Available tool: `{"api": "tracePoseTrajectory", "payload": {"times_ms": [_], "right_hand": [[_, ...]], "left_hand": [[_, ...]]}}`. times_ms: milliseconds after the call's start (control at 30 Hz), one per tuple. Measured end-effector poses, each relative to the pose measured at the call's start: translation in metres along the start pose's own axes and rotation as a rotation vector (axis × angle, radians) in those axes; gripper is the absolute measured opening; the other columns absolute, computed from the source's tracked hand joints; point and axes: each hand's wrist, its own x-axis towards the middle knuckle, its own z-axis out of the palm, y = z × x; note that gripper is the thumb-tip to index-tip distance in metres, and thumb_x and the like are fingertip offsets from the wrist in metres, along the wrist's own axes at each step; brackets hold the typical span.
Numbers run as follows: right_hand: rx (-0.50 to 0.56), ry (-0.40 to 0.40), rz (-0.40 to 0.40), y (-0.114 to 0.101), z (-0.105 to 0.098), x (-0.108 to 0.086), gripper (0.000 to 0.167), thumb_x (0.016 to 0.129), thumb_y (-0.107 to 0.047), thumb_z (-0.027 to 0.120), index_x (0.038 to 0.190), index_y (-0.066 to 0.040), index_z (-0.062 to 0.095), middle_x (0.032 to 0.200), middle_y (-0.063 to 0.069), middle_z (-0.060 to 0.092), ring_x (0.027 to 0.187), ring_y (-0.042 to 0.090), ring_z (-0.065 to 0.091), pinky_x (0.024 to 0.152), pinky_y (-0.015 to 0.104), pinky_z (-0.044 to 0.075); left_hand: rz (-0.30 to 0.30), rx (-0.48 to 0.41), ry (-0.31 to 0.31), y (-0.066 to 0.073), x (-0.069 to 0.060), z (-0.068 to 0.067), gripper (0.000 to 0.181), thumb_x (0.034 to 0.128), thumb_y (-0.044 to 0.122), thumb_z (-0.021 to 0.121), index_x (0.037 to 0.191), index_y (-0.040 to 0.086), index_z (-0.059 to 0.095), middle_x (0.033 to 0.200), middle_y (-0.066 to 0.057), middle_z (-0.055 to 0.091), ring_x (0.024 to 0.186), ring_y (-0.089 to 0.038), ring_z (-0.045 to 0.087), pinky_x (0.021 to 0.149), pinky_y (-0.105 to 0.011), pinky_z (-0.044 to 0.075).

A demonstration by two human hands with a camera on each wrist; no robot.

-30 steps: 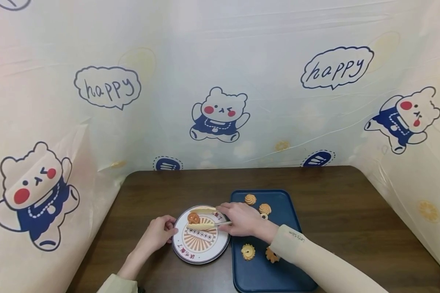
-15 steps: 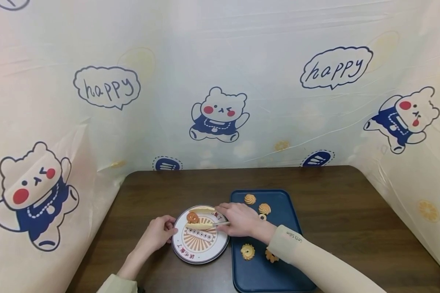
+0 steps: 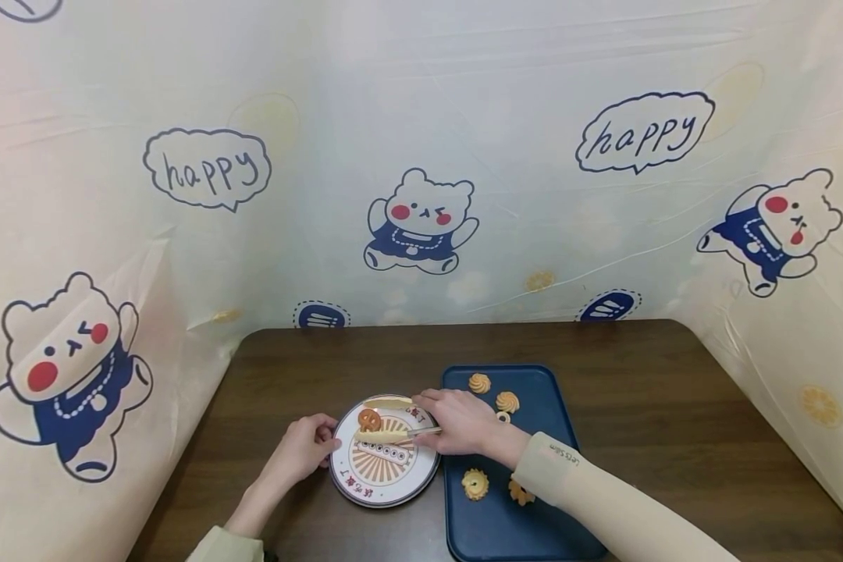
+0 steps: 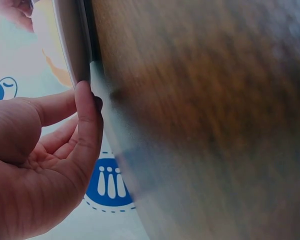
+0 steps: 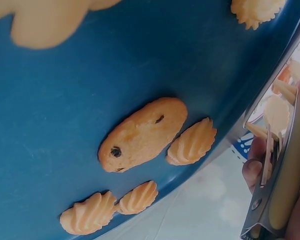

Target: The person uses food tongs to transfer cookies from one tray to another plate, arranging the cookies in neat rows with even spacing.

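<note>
My left hand pinches the left rim of a white printed plate in the head view. Close up in the left wrist view, its thumb and finger meet at the plate's edge. On the right, my right hand holds a pair of tongs over the plate. Their metal body shows in the right wrist view. The pale tips stand apart on either side of a brown, pretzel-like cookie at the plate's upper left. Whether they touch it, I cannot tell.
Right of the plate lies a blue tray, partly under my right forearm. It bears several cookies, among them a swirled one, a ring-shaped one and a long oval one. A brown table meets a printed curtain behind.
</note>
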Motion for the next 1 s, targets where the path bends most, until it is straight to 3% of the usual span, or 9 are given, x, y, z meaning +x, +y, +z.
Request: {"api": "tracePoseTrajectory", "payload": {"times_ms": [300,500,733,767,867,1000], "right_hand": [[0.019,-0.003,-0.001,-0.002,-0.003,-0.001,0.071,0.088,-0.058,0.067,0.143,-0.013,0.055,0.137,0.005,0.059,0.110,0.019,0.064,0.088,0.035,0.055],[0.035,0.017,0.020,0.002,-0.014,-0.009,0.071,0.089,-0.057,0.068,0.143,-0.012,0.054,0.140,0.007,0.057,0.118,0.023,0.061,0.095,0.040,0.052],[0.063,0.056,0.042,0.017,-0.029,-0.023,0.071,0.089,-0.053,0.069,0.142,-0.008,0.054,0.141,0.012,0.055,0.092,0.018,0.070,0.087,0.040,0.056],[0.063,0.062,0.052,0.021,-0.031,-0.026,0.072,0.089,-0.054,0.069,0.143,-0.008,0.054,0.142,0.012,0.055,0.091,0.018,0.070,0.088,0.041,0.056],[0.055,0.087,0.091,0.031,-0.037,-0.034,0.073,0.088,-0.055,0.070,0.142,-0.010,0.055,0.142,0.010,0.056,0.107,0.021,0.067,0.095,0.044,0.052],[0.068,0.125,0.135,0.045,-0.043,-0.045,0.073,0.086,-0.054,0.073,0.140,-0.008,0.056,0.138,0.012,0.058,0.100,0.020,0.068,0.090,0.043,0.054]], "left_hand": [[0.002,0.010,-0.005,-0.001,-0.002,-0.001,0.030,0.0885,0.002,0.073,0.115,-0.007,0.062,0.078,-0.006,0.054,0.063,-0.017,0.056,0.056,-0.029,0.053],[0.003,0.003,-0.004,-0.001,-0.001,0.000,0.029,0.0887,0.002,0.073,0.115,-0.006,0.062,0.079,-0.006,0.054,0.063,-0.016,0.056,0.056,-0.029,0.054],[0.005,-0.001,-0.004,0.000,-0.002,0.000,0.028,0.0889,0.002,0.073,0.114,-0.007,0.062,0.079,-0.006,0.054,0.063,-0.016,0.056,0.055,-0.029,0.054],[0.001,-0.002,-0.004,0.000,-0.002,0.000,0.028,0.0889,0.001,0.073,0.114,-0.007,0.062,0.079,-0.006,0.054,0.063,-0.016,0.056,0.055,-0.029,0.054],[-0.005,0.000,-0.003,0.000,-0.002,0.000,0.028,0.0885,0.001,0.073,0.114,-0.006,0.063,0.078,-0.006,0.054,0.063,-0.016,0.056,0.055,-0.029,0.054],[-0.001,0.004,0.000,0.000,-0.001,-0.001,0.028,0.0884,0.001,0.073,0.113,-0.006,0.063,0.078,-0.006,0.054,0.063,-0.016,0.056,0.055,-0.029,0.054]]}}
